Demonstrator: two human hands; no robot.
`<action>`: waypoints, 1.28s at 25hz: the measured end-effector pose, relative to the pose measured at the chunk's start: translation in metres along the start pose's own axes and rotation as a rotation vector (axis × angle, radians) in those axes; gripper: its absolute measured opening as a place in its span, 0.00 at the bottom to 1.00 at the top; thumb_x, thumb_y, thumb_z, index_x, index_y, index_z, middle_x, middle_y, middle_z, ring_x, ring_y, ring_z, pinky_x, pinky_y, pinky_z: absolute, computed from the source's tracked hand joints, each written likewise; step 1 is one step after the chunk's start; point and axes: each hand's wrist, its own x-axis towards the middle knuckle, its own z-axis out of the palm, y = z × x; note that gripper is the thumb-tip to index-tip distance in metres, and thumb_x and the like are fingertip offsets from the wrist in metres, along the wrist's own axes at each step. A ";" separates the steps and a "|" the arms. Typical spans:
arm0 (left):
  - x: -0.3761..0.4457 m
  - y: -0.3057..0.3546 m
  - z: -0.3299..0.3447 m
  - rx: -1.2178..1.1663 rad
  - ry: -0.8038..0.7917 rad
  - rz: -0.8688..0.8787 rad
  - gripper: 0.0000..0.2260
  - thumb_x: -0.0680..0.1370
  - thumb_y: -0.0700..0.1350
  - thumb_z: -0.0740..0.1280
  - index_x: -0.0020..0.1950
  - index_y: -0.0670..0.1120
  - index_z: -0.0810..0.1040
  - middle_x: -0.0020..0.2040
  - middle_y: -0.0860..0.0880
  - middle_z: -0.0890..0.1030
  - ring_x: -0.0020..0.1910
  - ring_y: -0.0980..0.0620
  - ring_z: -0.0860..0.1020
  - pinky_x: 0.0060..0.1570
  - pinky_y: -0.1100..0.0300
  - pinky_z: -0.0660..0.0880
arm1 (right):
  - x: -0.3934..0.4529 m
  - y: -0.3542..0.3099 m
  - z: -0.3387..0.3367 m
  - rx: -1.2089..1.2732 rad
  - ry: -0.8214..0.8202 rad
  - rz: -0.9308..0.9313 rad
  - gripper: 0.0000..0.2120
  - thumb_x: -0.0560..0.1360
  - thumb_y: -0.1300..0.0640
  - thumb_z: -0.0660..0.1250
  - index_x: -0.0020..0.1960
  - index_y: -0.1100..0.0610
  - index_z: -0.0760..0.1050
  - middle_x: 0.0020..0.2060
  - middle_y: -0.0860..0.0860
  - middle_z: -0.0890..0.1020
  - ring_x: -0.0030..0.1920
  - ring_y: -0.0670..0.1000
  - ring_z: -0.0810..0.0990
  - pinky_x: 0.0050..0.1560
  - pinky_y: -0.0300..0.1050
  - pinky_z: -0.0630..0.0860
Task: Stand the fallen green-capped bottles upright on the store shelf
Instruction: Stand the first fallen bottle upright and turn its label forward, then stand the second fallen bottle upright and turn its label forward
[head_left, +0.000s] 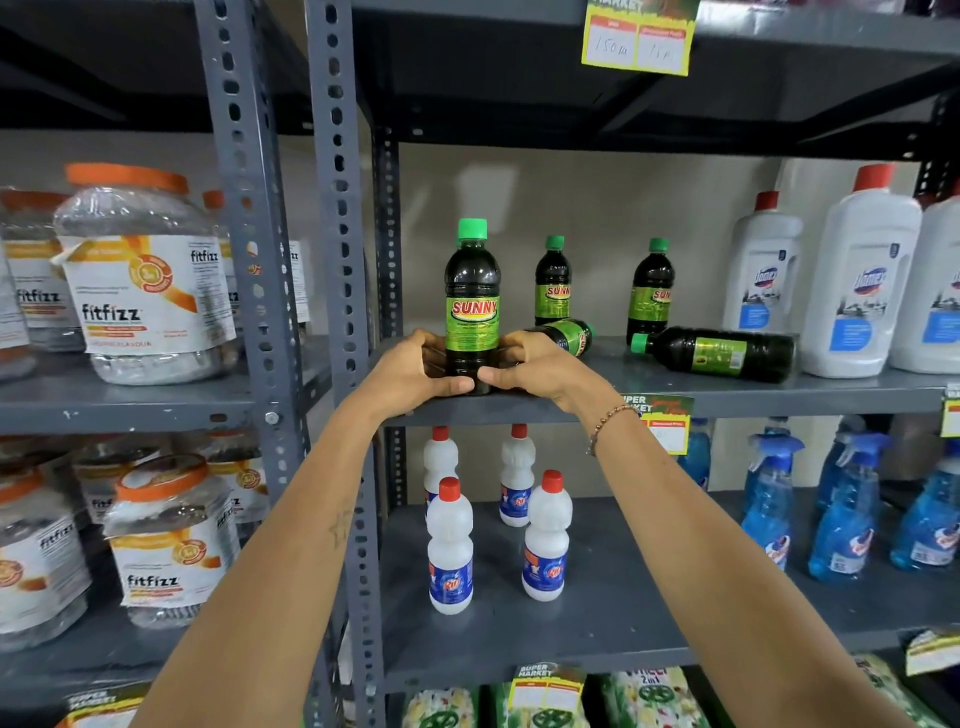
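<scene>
Grey metal store shelf (779, 395), front edge: upright dark green-capped plastic bottle (472, 301), base clasped by left hand (415, 371) and right hand (540, 366); release gently, squarely seated.

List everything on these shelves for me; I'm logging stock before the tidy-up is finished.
Upright Sunny bottles: 3, dark with green caps, middle shelf; the front one is held at its base by both hands.
Fallen Sunny bottles: 2, dark with green caps, lying on the middle shelf, one partly hidden behind the right hand.
Domex bottles: at least 3, white with red caps, middle shelf right.
Small white bottles: 4, red caps, blue labels, lower shelf.
Spray bottles: several, blue, lower shelf right.
Fitfizz jars: several, clear with orange lids, left rack.
Green packets: several, bottom shelf.
Price tags: several, yellow-green, on shelf edges.
Left hand: on the front bottle.
Right hand: on the front bottle.
</scene>
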 end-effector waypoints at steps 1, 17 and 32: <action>0.000 0.000 0.000 0.001 0.004 0.003 0.26 0.66 0.52 0.78 0.59 0.49 0.70 0.48 0.58 0.78 0.52 0.56 0.79 0.53 0.59 0.75 | 0.000 -0.001 0.000 -0.007 -0.002 -0.006 0.25 0.69 0.59 0.74 0.63 0.59 0.70 0.52 0.50 0.80 0.52 0.46 0.78 0.53 0.40 0.73; -0.046 0.030 0.112 0.246 0.512 0.415 0.10 0.82 0.45 0.58 0.44 0.42 0.72 0.41 0.47 0.73 0.40 0.49 0.69 0.41 0.55 0.66 | 0.019 -0.003 -0.038 -0.252 0.719 0.123 0.26 0.73 0.38 0.61 0.50 0.62 0.76 0.46 0.60 0.82 0.49 0.58 0.81 0.47 0.46 0.73; -0.009 0.021 0.164 0.869 0.650 0.385 0.15 0.81 0.50 0.57 0.50 0.40 0.78 0.47 0.42 0.80 0.46 0.42 0.77 0.53 0.49 0.73 | 0.034 0.000 -0.089 -0.432 0.206 0.386 0.30 0.72 0.43 0.55 0.70 0.57 0.62 0.67 0.58 0.70 0.62 0.60 0.72 0.63 0.54 0.70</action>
